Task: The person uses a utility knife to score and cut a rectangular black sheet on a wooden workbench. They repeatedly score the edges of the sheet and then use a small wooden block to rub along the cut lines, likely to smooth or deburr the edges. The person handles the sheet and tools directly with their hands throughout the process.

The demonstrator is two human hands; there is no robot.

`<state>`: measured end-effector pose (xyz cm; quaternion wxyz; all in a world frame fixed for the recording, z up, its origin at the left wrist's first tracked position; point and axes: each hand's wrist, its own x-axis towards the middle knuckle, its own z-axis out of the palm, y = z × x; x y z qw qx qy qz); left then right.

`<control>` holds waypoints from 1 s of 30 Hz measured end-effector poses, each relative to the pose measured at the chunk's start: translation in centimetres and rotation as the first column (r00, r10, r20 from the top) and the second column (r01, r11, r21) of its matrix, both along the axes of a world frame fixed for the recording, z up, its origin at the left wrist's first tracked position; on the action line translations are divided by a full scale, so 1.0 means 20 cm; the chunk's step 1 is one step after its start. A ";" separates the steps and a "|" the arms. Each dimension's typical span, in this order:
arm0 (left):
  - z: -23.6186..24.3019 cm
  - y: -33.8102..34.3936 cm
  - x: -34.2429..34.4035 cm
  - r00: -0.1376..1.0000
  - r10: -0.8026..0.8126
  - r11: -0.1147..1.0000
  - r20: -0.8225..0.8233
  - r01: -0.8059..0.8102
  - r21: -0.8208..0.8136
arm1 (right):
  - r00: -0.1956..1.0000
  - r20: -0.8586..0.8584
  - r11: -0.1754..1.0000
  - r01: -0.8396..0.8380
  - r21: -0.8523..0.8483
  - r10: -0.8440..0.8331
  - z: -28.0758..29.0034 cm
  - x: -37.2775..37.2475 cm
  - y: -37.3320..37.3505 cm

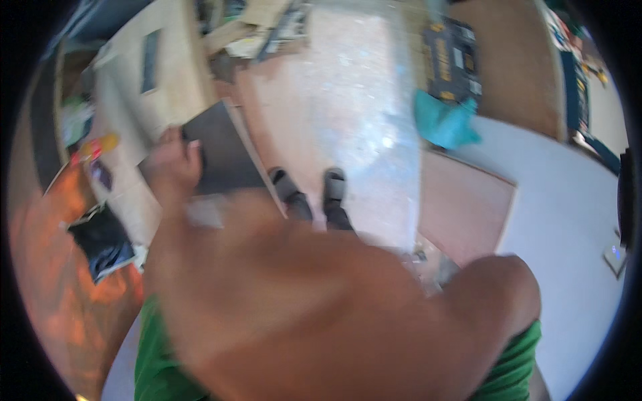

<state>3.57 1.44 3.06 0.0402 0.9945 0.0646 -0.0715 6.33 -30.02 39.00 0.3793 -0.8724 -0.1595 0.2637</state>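
My left hand point(175, 164) rests on the left part of a dark grey rectangular board point(224, 157) with a pale edge. Its thumb stands apart from the fingers, which look stretched over the surface, though somewhat blurred. My right arm point(348, 321) sweeps across the foreground close to the camera, heavily smeared by motion. Its end, apparently my right hand point(257, 210), lies near the board's lower edge; the fingers cannot be made out. Below the board a small pale patch point(206, 210) shows, partly hidden by the arm.
Left are a pale wooden panel point(170, 63), a black pouch point(101, 240) and a yellow-orange item point(100, 144). Scraps point(257, 30) lie at the far end. A dark case point(451, 60), teal bag point(447, 120), brown panel point(465, 204) and white surface point(562, 220) are right; my slippered feet point(334, 187) are central.
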 end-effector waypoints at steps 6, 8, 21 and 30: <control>-0.09 0.26 -0.24 0.970 0.047 0.998 0.241 -0.034 -0.056 | 0.980 0.091 0.984 -0.176 -0.019 0.177 -0.07 -0.03 0.03; -0.13 0.09 -0.13 0.977 0.046 0.998 0.209 -0.037 -0.042 | 0.975 0.123 0.981 -0.175 -0.080 0.184 -0.04 -0.01 -0.04; -0.18 0.08 -0.10 0.965 0.135 0.989 0.227 -0.117 -0.090 | 0.722 -0.580 0.916 0.382 -0.119 -0.377 -1.21 -0.45 0.01; -0.18 0.09 -0.12 0.961 0.146 0.986 0.234 -0.123 -0.111 | 0.847 -0.467 0.967 0.214 -0.138 -0.254 -1.30 -0.51 0.33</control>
